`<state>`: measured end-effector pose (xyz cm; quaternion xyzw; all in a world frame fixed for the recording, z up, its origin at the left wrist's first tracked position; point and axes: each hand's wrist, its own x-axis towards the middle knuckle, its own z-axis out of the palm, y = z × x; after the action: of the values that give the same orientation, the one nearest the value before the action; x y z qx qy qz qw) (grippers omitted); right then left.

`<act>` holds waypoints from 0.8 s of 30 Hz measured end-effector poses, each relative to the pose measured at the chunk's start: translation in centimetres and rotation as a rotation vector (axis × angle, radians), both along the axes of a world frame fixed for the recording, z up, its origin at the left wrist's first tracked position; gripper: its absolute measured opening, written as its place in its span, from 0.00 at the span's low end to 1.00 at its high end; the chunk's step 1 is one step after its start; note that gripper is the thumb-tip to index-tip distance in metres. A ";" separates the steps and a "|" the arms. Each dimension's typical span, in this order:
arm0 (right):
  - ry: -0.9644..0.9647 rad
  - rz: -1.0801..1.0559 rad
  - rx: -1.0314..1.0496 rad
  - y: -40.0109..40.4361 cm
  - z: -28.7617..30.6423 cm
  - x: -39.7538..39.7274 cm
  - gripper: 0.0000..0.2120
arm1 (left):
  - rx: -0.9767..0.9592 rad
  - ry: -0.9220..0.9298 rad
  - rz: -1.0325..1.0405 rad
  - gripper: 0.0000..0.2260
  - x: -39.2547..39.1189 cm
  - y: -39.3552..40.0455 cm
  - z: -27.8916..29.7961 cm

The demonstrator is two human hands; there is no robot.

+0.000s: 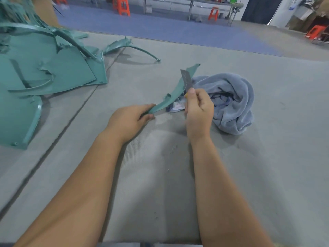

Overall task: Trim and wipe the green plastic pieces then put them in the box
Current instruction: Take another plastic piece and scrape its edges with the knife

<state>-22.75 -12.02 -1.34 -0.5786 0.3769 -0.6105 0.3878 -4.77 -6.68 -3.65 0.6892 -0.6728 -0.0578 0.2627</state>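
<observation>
Left hand: the left hand [130, 117] is seen low in the middle, fingers pinched on the near end of a curved green plastic strip [175, 90].
Held piece: the curved green plastic strip is lifted off the grey mat [178, 175], its far tip pointed up and away toward the right, a small tab seen midway along it.
Right hand: the right hand [199, 111] is clenched around a blade [187, 80], thumb pressed on top; a bit of yellow handle is glimpsed under the thumb.
Blade: the flat grey blade is held upright and laid against the right edge of the strip, touching it near the middle.
Cloth: a crumpled blue-grey towel [231, 102] is left on the mat just beside and behind the right hand.
Other pieces: a heap of green plastic panels [49, 68] is spread at the left; one arched green piece [124, 46] is set apart, further back on the mat.
Surroundings: orange stools [123, 7] and a folding table [204, 3] are seen in the background on blue flooring [160, 27].
Box: whether a box is in view cannot be told.
</observation>
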 end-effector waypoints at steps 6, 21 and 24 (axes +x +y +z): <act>0.053 0.044 0.065 -1.3 -0.9 -0.5 0.19 | -0.038 0.110 0.032 0.15 0.3 -0.1 -0.3; 0.145 0.235 0.127 -1.5 -1.3 -0.7 0.18 | -0.066 0.267 0.008 0.13 0.7 -0.2 -0.3; 0.068 0.217 0.130 -1.7 -1.1 -0.8 0.15 | -0.071 0.331 -0.016 0.13 0.8 -0.2 -0.2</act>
<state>-23.58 -13.73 -2.44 -0.6100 0.3635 -0.5195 0.4753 -3.93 -6.86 -3.81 0.6553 -0.6274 -0.1486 0.3936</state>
